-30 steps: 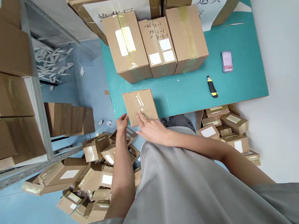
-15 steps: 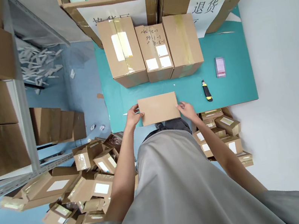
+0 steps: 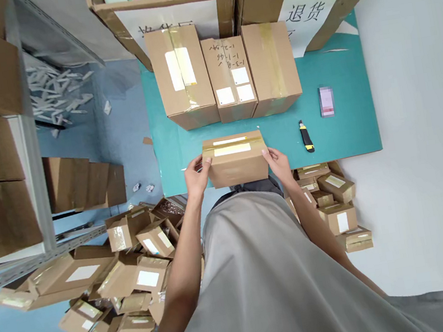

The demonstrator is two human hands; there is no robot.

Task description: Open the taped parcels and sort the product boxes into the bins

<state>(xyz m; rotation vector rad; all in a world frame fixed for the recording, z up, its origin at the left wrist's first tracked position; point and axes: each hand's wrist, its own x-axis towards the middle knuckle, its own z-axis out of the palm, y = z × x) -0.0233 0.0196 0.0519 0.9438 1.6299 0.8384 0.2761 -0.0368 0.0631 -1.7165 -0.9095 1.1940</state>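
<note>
A small cardboard box (image 3: 238,169) is held between my two hands at the front edge of the teal table (image 3: 346,136). Brown tape and white labels show along its upper face, and a plain side faces me. My left hand (image 3: 197,175) grips its left end, thumb on the near side. At the right end my right hand (image 3: 278,164) is closed on it the same way. A black and yellow box cutter (image 3: 306,136) lies on the table to the right of my right hand.
Three taped cartons (image 3: 232,93) stand behind the held box. Two large open boxes (image 3: 166,14) with small packages are at the back. A pink-white rectangle (image 3: 326,101) lies at right. Used boxes (image 3: 134,282) pile on the floor at left, more (image 3: 338,217) at right. Shelving (image 3: 39,179) stands left.
The box has been tilted between my hands, so its taped, labelled face now shows where a plain face was. Both hands keep hold of its ends.
</note>
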